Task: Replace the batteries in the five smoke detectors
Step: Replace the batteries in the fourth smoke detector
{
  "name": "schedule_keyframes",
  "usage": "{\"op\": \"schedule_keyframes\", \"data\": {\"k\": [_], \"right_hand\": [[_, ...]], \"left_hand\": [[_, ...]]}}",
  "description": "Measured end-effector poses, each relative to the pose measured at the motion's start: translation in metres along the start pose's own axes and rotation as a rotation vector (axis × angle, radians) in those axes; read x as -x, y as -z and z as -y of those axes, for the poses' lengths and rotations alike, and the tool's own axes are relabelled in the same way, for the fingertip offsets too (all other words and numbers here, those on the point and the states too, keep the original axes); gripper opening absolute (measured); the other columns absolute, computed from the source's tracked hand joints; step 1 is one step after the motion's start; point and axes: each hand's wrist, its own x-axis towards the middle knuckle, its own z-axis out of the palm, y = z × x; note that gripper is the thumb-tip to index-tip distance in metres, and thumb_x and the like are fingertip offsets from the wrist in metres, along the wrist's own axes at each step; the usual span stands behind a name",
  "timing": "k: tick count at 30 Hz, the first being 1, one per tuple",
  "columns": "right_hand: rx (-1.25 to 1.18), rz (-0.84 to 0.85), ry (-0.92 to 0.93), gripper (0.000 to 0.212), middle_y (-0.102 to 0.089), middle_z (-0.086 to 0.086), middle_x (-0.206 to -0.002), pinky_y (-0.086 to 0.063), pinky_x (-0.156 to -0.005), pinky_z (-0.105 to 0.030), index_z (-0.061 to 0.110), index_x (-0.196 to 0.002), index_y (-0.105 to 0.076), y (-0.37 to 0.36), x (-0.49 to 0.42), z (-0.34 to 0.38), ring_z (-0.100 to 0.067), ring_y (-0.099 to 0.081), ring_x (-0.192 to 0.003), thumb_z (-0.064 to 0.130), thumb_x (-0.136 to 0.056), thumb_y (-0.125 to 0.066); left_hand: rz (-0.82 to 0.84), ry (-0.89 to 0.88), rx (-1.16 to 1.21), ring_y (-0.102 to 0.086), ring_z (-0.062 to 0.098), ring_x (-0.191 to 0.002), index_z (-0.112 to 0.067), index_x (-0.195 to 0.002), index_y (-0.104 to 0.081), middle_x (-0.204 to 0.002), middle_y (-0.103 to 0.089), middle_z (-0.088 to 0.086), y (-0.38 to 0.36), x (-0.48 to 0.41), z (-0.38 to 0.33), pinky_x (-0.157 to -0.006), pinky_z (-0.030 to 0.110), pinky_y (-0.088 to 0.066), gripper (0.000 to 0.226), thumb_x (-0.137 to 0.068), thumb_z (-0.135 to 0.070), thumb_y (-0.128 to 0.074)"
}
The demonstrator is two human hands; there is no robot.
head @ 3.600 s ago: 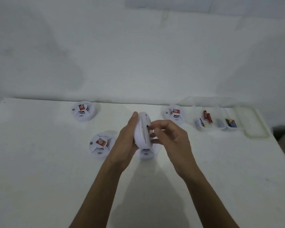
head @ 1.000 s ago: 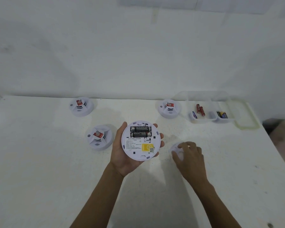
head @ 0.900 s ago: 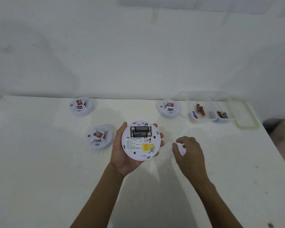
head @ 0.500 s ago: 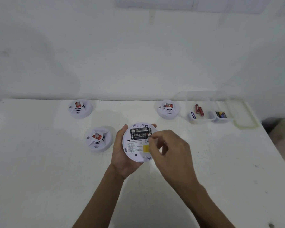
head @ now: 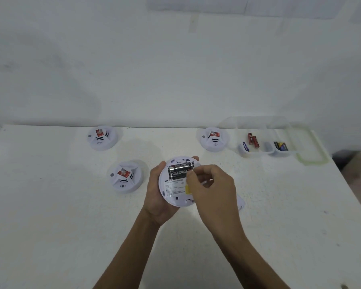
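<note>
On left palm (head: 156, 197) round white plastic detector (head: 175, 184); right-hand grip (head: 212, 184) pinching black cylindrical battery (head: 180, 168)

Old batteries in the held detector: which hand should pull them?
Right. The right hand has its fingertips already at the right end of the batteries, apparently empty. The left hand is cupping the detector from below, so it's busy.

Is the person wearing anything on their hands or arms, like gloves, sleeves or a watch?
Nothing that shows. Both the left hand and the right hand are bare, without gloves, and no ring is visible. Both forearms are uncovered down to the bottom edge of the picture, with no sleeve, watch or bracelet in view.
</note>
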Motion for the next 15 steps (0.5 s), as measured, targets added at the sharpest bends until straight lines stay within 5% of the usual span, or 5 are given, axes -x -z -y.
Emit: {"op": "schedule_keyframes", "data": {"k": [9,15], "right_hand": [[-0.051,-0.031,-0.046,0.015,-0.054,0.024,-0.081,-0.039,-0.05,0.0,0.033,-0.095,-0.051,-0.007,0.002,0.006,0.001,-0.058,-0.074,0.042,-0.088,-0.061],[-0.098,-0.06,-0.056,0.016,-0.052,0.025,-0.081,-0.04,-0.061,-0.004,0.031,-0.095,-0.051,-0.011,0.0,0.009,-0.001,-0.058,-0.076,0.041,-0.088,-0.06]], "left_hand": [[0.011,-0.016,-0.043,-0.063,0.027,-0.109,-0.016,-0.117,-0.067,-0.121,-0.066,0.009,-0.001,-0.001,0.0,-0.094,0.042,-0.049,0.073,-0.06,-0.059,-0.076],[-0.027,-0.042,-0.039,-0.062,0.029,-0.109,-0.016,-0.115,-0.068,-0.121,-0.065,0.01,-0.002,-0.002,-0.002,-0.098,0.046,-0.044,0.078,-0.052,-0.059,-0.081]]}}
